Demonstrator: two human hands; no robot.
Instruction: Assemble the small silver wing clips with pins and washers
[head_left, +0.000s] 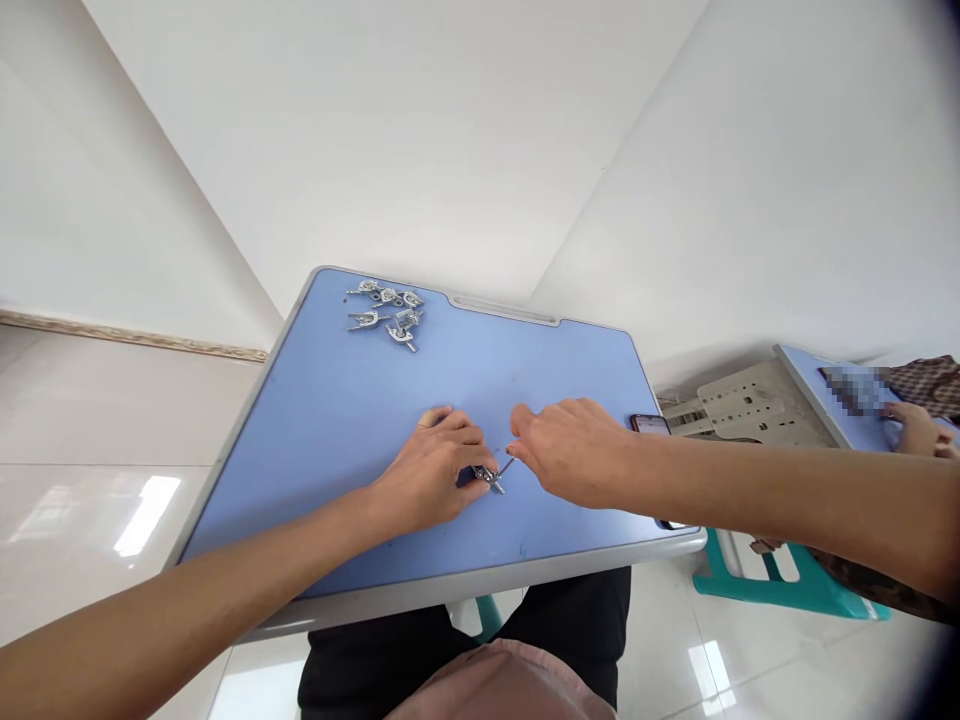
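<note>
My left hand (439, 465) pinches a small silvery metal clamp-like fitting (491, 478) against the blue desk (300, 450). Its fingers cover much of that piece. Closed in a fist just to the right, my right hand (566, 450) grips a thin metal-shafted tool (508, 464). The shaft slants down and its tip meets the fitting; the handle end is hidden in the fist, so I cannot tell the tool's exact kind. Several similar silvery metal fittings (386, 312) lie grouped at the desk's far left corner.
A phone (650, 424) lies at the desk's right edge, and another dark object (675, 524) shows partly under my right forearm. White walls (420, 130) rise behind. To the right are a second blue desk (806, 385), another person's hand (916, 428) and a green stool (795, 585).
</note>
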